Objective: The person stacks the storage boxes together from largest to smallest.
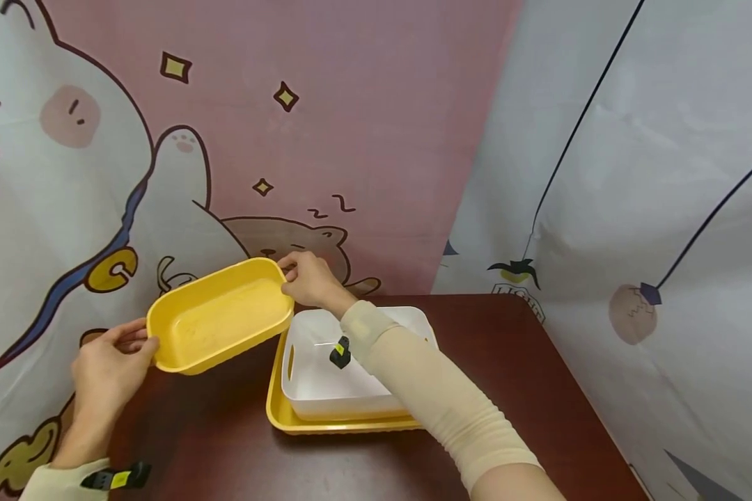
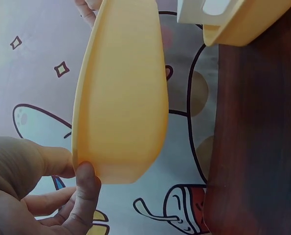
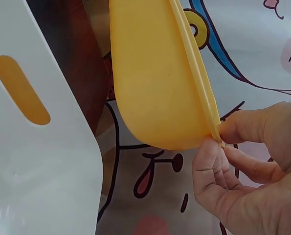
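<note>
Both hands hold up a shallow yellow plastic tray point(image 1: 225, 316), tilted with its inside facing the head camera. My left hand point(image 1: 109, 369) pinches the rim at its left end. At the opposite end, the rim is pinched between thumb and fingers of my right hand point(image 1: 313, 282), also seen in the right wrist view. Below and to the right, a white plastic basket point(image 1: 319, 403) with slot handles sits inside a larger yellow tray point(image 1: 276, 410) on the table. My right forearm passes over the basket and hides part of it.
The dark reddish-brown table point(image 1: 514, 390) extends right and in front of the nested containers. Behind it hangs a pink cloth point(image 1: 376, 104) printed with cartoon animals, and a pale cloth point(image 1: 689, 209) borders the right side. A dark wrist strap point(image 1: 115, 478) is on the left sleeve.
</note>
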The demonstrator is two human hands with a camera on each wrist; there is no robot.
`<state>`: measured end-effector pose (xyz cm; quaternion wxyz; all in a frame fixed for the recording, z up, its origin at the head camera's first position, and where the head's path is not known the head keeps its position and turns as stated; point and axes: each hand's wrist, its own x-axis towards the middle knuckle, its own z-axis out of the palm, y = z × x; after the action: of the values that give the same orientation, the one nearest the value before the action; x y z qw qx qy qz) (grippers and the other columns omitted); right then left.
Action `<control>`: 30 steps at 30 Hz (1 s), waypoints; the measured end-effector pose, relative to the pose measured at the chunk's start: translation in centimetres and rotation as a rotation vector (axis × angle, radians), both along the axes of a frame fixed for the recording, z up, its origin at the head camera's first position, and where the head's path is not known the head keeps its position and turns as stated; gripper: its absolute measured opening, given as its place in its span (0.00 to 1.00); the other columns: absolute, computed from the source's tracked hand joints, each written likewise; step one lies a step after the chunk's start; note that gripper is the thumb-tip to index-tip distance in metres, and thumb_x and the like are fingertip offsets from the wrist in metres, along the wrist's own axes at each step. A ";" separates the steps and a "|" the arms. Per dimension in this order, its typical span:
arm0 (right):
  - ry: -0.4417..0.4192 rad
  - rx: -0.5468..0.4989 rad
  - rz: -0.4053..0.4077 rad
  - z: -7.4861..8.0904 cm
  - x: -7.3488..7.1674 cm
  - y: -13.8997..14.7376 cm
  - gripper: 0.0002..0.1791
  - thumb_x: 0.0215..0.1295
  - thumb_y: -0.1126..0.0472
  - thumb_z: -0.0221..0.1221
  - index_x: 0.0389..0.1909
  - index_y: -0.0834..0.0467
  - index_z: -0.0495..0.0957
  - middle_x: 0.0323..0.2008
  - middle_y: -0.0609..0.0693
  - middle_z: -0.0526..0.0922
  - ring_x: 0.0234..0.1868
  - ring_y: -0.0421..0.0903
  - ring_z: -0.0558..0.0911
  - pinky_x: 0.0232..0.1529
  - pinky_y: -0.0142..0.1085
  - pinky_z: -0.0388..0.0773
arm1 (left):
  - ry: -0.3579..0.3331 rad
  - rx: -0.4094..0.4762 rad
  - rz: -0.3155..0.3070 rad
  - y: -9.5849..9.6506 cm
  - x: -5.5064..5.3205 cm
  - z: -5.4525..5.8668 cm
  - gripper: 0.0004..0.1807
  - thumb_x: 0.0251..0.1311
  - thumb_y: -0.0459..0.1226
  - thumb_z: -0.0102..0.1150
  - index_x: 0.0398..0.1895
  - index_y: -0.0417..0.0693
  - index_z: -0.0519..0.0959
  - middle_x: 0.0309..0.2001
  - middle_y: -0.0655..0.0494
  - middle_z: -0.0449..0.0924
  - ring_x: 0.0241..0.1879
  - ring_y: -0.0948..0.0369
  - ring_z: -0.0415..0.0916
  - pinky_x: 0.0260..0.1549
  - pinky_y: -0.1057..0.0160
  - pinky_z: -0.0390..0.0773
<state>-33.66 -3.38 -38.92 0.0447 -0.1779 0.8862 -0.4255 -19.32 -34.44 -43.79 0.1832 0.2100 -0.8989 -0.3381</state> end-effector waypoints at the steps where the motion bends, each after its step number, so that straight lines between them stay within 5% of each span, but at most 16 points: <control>1: 0.000 -0.001 -0.002 0.0 0.0 0.2 0.24 0.78 0.68 0.72 0.72 0.58 0.86 0.49 0.54 0.92 0.40 0.43 0.89 0.45 0.32 0.93 | 0.000 -0.002 -0.004 0.1 -0.1 0.1 0.28 0.77 0.40 0.69 0.74 0.33 0.85 0.63 0.30 0.92 0.28 0.85 0.70 0.25 0.84 0.71; 5: -0.003 -0.009 -0.001 0.1 -0.2 0.8 0.24 0.77 0.68 0.72 0.71 0.58 0.86 0.48 0.54 0.92 0.40 0.44 0.89 0.44 0.32 0.92 | -0.007 0.001 -0.016 0.5 -0.1 0.5 0.28 0.79 0.41 0.69 0.75 0.33 0.85 0.62 0.29 0.92 0.36 0.57 0.90 0.24 0.83 0.72; 9: 0.002 -0.012 -0.002 0.2 -0.3 1.6 0.25 0.76 0.69 0.72 0.71 0.58 0.86 0.48 0.55 0.93 0.41 0.45 0.90 0.44 0.32 0.92 | -0.002 0.011 -0.037 1.1 -0.2 0.7 0.29 0.80 0.41 0.68 0.76 0.33 0.83 0.64 0.27 0.90 0.54 0.34 0.92 0.24 0.84 0.71; 30: -0.010 -0.037 -0.075 0.2 0.1 6.7 0.25 0.75 0.67 0.73 0.70 0.58 0.85 0.48 0.54 0.90 0.46 0.50 0.88 0.48 0.38 0.93 | 0.125 -0.028 -0.179 4.7 -1.5 1.5 0.25 0.77 0.37 0.71 0.71 0.32 0.86 0.54 0.30 0.93 0.44 0.41 0.92 0.26 0.83 0.74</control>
<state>-33.60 3.31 -38.73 0.0301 -0.1433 0.8840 -0.4439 -20.81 -29.71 -42.30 0.2110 0.1045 -0.9056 -0.3528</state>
